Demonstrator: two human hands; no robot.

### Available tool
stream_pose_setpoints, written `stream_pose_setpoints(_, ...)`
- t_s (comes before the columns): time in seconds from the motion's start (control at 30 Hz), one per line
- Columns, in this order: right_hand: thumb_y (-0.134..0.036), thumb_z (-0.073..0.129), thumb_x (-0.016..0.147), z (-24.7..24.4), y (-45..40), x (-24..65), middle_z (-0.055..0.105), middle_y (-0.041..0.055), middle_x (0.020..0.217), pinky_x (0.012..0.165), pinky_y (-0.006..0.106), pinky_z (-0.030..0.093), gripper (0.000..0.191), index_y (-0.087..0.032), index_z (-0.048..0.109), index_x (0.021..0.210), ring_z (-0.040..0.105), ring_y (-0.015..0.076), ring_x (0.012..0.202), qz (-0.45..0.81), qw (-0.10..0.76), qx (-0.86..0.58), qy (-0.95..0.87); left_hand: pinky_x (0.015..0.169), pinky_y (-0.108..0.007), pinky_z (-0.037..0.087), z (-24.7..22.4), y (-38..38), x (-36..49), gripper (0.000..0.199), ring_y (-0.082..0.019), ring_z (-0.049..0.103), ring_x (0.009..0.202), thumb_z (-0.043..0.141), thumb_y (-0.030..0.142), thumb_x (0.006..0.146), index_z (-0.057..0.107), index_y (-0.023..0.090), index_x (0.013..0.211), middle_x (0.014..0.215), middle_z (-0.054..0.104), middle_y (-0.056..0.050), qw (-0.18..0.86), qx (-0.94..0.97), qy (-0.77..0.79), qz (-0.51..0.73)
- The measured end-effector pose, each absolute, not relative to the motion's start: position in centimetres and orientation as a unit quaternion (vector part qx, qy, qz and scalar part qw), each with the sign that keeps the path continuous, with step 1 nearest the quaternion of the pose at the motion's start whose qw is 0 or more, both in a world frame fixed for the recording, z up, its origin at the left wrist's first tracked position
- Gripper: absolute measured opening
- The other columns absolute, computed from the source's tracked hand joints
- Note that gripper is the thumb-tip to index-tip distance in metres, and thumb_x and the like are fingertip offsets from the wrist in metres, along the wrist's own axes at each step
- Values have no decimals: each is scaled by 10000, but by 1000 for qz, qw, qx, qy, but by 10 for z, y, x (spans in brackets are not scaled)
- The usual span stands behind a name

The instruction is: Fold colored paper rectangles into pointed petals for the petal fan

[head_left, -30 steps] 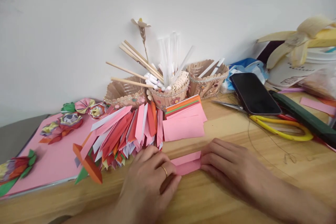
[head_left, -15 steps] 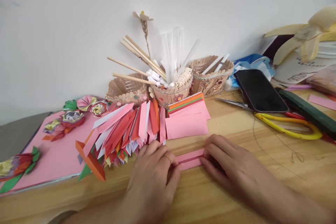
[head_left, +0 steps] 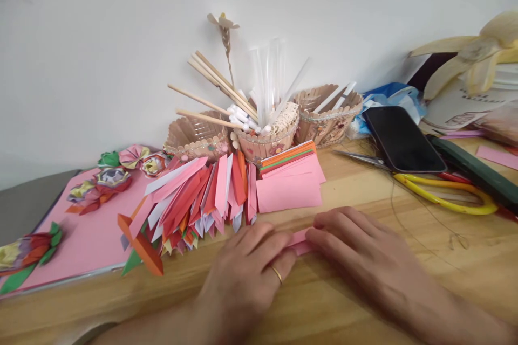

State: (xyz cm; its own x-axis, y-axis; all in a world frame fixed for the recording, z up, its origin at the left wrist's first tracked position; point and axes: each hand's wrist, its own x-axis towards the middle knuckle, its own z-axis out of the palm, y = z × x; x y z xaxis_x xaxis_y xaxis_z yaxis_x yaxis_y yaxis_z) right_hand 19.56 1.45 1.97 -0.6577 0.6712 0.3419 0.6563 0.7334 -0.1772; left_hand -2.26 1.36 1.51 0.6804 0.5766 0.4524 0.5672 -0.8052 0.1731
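A narrow folded pink paper strip (head_left: 300, 242) lies on the wooden table between my hands, most of it covered by fingers. My left hand (head_left: 253, 267), with a ring on one finger, is closed over the strip's left end. On the right end, the bent fingers of my right hand (head_left: 348, 242) press down and hold it. Just beyond are pink paper rectangles (head_left: 288, 193), with a stack of coloured slips (head_left: 289, 154) behind them. A heap of folded red, pink, white and orange paper pieces (head_left: 202, 194) stands left of these.
Decorated wooden baskets (head_left: 267, 145) hold sticks and clear tubes along the wall. To the right lie yellow-handled scissors (head_left: 449, 207), a black phone (head_left: 404, 137) and a dark green tool (head_left: 477, 170). Paper flowers (head_left: 113, 180) rest on a pink sheet (head_left: 93, 242) at left.
My left hand has slid right along the strip, closer to my right hand. Less of the strip shows, and its open centre crease now looks folded over.
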Motion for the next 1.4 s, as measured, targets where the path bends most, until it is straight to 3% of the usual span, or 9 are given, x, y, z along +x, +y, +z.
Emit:
stream_pose_setpoints(0.1,-143,207,989,25,11,198,694,104,1011,786,356,535,419,-137,614,1088,612,205,967,-23,208,-295,-932,853,-353,513,12,13,-26,332,-212,582,986,307,110,981,620,96,1091,1076,678,-59,-47,937,256,233)
stream_pose_setpoints(0.2,-179,321,988,23,6,198,667,95,1158,944,349,490,349,-110,568,1225,551,192,1159,-35,196,-267,-943,829,-328,542,8,9,-30,342,-207,614,984,310,93,965,609,60,1127,1104,675,-95,-82,943,241,216)
stream_pose_setpoints(0.3,-257,442,958,18,4,200,614,102,1246,1007,361,450,381,-108,514,1301,495,203,1232,-14,178,-285,-942,828,-308,552,7,6,-35,363,-210,612,1039,299,91,953,603,52,1149,1152,657,-103,-93,947,238,197)
stream_pose_setpoints(0.47,-249,500,914,15,7,208,502,130,1354,1019,409,432,491,-75,424,1367,402,235,1298,1,113,-269,-957,819,-289,543,8,3,-41,389,-211,604,1075,285,65,925,605,54,1146,1163,654,-92,-106,952,228,172)
stream_pose_setpoints(0.63,-247,523,904,16,11,212,512,111,1348,1048,412,393,536,-116,377,1402,397,223,1300,28,123,-267,-955,866,-279,498,5,1,-41,386,-199,592,1086,310,48,897,614,67,1134,1156,658,-88,-132,951,227,165)
stream_pose_setpoints(0.93,-253,493,902,22,20,228,490,103,1374,1026,587,339,492,-193,420,1385,309,291,1340,33,83,-271,-958,906,-301,459,4,-7,-43,388,-212,603,1067,299,30,896,651,73,1054,1105,680,-81,-148,937,254,190)
stream_pose_setpoints(1.1,-306,533,886,25,26,237,469,94,1398,1005,615,338,467,-269,473,1348,301,307,1344,45,84,-287,-953,912,-297,469,2,-6,-44,363,-209,592,1087,336,51,882,637,72,1083,1133,665,-98,-147,938,254,184)
stream_pose_setpoints(1.23,-329,524,894,29,26,241,565,106,1306,994,587,381,369,-235,575,1248,398,304,1299,13,108,-278,-954,895,-288,485,1,-4,-43,371,-205,600,1072,328,43,879,651,74,1058,1105,680,-89,-142,936,247,204)
stream_pose_setpoints(1.4,-242,481,934,30,23,226,677,85,1141,875,362,510,276,-182,591,1180,594,207,1095,-14,226,-285,-931,864,-293,508,6,1,-41,397,-199,630,1007,280,40,925,667,80,1005,1055,701,-66,-131,937,239,219)
